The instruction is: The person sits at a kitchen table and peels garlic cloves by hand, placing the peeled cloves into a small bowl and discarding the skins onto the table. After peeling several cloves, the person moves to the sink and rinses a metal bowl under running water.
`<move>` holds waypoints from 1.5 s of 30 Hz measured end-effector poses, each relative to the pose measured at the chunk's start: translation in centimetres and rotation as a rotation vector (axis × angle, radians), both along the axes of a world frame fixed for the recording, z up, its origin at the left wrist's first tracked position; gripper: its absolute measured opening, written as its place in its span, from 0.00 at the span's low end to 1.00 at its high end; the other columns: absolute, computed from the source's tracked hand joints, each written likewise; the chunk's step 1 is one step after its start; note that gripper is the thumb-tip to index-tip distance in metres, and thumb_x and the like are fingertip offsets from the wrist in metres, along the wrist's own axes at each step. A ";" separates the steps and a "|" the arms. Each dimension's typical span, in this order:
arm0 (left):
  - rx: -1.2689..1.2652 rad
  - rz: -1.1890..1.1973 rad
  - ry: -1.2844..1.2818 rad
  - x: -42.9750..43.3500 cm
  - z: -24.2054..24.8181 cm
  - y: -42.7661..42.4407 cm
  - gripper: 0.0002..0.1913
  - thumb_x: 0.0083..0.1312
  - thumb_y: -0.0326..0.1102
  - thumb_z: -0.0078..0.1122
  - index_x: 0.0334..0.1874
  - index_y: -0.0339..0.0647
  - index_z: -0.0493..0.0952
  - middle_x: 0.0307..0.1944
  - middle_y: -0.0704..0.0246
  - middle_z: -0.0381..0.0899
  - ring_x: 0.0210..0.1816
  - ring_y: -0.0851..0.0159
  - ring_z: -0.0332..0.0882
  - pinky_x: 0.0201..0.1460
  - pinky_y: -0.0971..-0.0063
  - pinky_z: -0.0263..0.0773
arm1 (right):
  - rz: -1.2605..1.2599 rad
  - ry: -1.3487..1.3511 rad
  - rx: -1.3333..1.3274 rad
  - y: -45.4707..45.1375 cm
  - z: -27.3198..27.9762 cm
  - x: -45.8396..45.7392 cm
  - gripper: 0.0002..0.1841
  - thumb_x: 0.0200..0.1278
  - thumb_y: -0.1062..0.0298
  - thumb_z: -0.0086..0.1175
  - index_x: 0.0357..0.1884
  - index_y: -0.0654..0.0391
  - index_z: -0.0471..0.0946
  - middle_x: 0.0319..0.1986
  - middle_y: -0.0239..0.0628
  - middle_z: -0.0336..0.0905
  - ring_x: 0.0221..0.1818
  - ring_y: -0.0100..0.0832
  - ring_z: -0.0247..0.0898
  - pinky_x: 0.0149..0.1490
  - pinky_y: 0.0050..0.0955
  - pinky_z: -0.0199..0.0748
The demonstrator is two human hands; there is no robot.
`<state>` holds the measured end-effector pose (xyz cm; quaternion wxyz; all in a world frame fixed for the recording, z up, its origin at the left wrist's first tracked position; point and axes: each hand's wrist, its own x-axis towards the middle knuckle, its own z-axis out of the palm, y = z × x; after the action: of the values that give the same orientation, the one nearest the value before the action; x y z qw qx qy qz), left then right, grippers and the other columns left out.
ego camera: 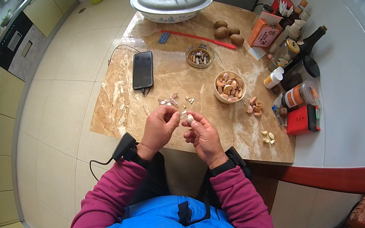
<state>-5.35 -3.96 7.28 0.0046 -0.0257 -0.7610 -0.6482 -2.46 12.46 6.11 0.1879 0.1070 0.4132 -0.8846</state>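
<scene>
Between the thumb and fingers of my right hand (205,136) is a pale garlic clove (190,118). My left hand (160,125) is close beside it, thumb and fingers pinched on a thin whitish piece of garlic skin (183,114). Just beyond my hands lie loose garlic skins (169,102) and small scraps. A bowl of unpeeled garlic cloves (229,87) stands farther off to the right. Next to it is a small pile of unpeeled cloves (255,107). Several peeled cloves (268,138) lie near the table's right front edge.
A smartphone (143,70) with a cable lies at left. Behind the bowl are a glass ashtray (199,57) with cigarette butts, a red-handled fly swatter (216,42), kiwifruit (222,32) and a lidded basin (171,1). Bottles and jars (284,55) line the right wall beside a red box (300,122).
</scene>
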 end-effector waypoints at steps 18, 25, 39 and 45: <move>0.018 -0.209 -0.092 -0.8 0.0 -0.5 0.10 0.69 0.33 0.60 0.43 0.32 0.79 0.33 0.67 0.84 0.31 0.74 0.80 0.35 0.80 0.74 | 0.079 0.219 0.371 0.1 0.4 -0.3 0.21 0.74 0.71 0.45 0.66 0.62 0.65 0.46 0.38 0.78 0.33 0.24 0.79 0.37 0.20 0.75; 0.079 -0.241 -0.128 -0.8 0.1 -0.7 0.09 0.71 0.31 0.57 0.45 0.32 0.77 0.34 0.67 0.84 0.34 0.74 0.80 0.37 0.81 0.74 | 0.038 0.175 0.337 0.0 0.3 -0.2 0.20 0.73 0.70 0.46 0.64 0.62 0.66 0.45 0.38 0.78 0.32 0.25 0.80 0.35 0.20 0.75; 0.041 -0.233 -0.069 -0.5 0.3 -0.3 0.07 0.70 0.28 0.58 0.45 0.33 0.77 0.35 0.65 0.84 0.38 0.72 0.83 0.39 0.79 0.76 | 0.015 0.159 0.326 0.0 0.6 -0.3 0.19 0.73 0.70 0.46 0.63 0.63 0.66 0.44 0.37 0.79 0.31 0.25 0.79 0.33 0.19 0.74; 0.069 -0.214 -0.033 -0.3 0.2 -0.3 0.06 0.70 0.28 0.58 0.44 0.32 0.77 0.35 0.65 0.84 0.39 0.71 0.83 0.40 0.79 0.77 | 0.026 0.172 0.288 0.0 0.6 -0.3 0.18 0.73 0.70 0.46 0.62 0.62 0.67 0.44 0.37 0.79 0.30 0.24 0.79 0.33 0.19 0.74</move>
<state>-5.68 -4.21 7.52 -0.0762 -0.0957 -0.7312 -0.6712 -2.80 12.47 6.66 0.1460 0.0511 0.5516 -0.8197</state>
